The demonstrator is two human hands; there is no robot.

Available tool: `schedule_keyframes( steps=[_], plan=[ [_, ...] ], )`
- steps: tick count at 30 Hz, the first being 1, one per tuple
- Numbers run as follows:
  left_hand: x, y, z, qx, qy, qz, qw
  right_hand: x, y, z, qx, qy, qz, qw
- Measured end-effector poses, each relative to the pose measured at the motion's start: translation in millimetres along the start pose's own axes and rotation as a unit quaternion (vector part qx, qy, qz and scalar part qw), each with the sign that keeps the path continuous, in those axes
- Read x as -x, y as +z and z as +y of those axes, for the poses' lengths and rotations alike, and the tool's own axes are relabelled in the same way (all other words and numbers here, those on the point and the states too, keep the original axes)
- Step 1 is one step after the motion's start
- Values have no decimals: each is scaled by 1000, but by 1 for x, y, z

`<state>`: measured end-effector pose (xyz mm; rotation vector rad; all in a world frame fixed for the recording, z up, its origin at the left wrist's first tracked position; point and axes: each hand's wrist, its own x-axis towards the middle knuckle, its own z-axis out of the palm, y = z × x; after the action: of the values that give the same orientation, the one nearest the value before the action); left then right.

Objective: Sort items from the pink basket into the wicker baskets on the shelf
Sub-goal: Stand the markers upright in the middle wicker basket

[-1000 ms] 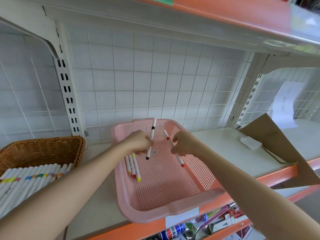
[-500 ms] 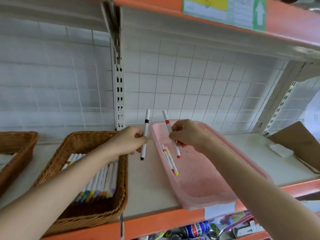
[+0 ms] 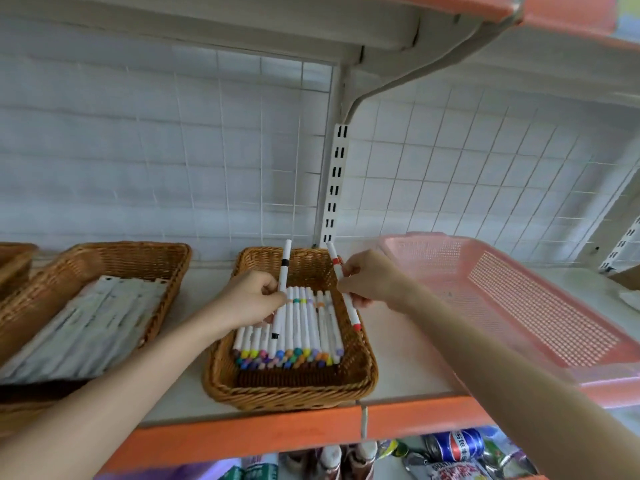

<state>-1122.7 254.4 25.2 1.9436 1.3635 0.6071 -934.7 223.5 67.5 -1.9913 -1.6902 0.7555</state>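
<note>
My left hand [image 3: 251, 299] grips a white marker with a black band [image 3: 284, 268], held nearly upright over the middle wicker basket [image 3: 291, 393]. My right hand [image 3: 370, 284] pinches a white marker with a red band and red tip [image 3: 353, 315] above that basket's right rim. Several white markers with coloured caps [image 3: 294, 341] lie side by side in the basket. The pink basket [image 3: 519, 306] stands on the shelf to the right; its inside is partly hidden by my right arm.
A second wicker basket [image 3: 145, 258] at the left holds flat white packets [image 3: 90, 327]. A third wicker basket [image 3: 10, 261] shows at the far left edge. The orange shelf edge [image 3: 277, 431] runs along the front, with cans and packets on the shelf below.
Both hands moved left from the pink basket, each carrying its marker, and now hover over the middle wicker basket. The view swung left with them.
</note>
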Motion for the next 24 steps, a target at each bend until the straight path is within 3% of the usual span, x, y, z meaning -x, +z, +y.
schedule_keyframes(
  steps=[5, 12, 24],
  plan=[
    [7, -5, -17, -32, 9, -9, 999, -9, 30, -9, 18, 25, -19, 999],
    [8, -4, -23, -51, 50, -10, 997, -21, 55, -7, 135, 57, -41, 988],
    [7, -4, -25, -49, 62, -21, 997, -24, 64, -7, 168, 55, -37, 984]
  ],
)
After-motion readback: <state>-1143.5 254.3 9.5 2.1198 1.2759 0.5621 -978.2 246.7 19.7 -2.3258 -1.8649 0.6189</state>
